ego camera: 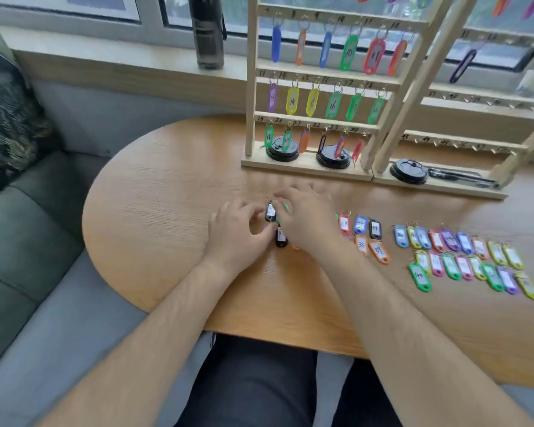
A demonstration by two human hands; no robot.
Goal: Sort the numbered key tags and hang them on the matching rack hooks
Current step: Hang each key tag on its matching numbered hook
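Sorting key tags at mid-frame: left hand (238, 238) and right hand (305, 220) meet over a small cluster on the desk (154, 211).

Both hands have curled fingers. An upper black tag (270, 212) sits between their fingertips and a lower black tag (280, 238) lies just below it, but blur hides whether either hand actually grips anything. Right of the hands lie a few tags, two orange tags (371, 247) reading 38 and 39, then two rows of loose tags (463, 257) at the right edge. Farther back, at upper centre, the left rack (318, 78) holds hung tags on three rails, with 10, 14 and 16 readable. The right rack (475, 97) shows bare hooks on its lower rails. A dark bottle (207, 29) stands on the sill.
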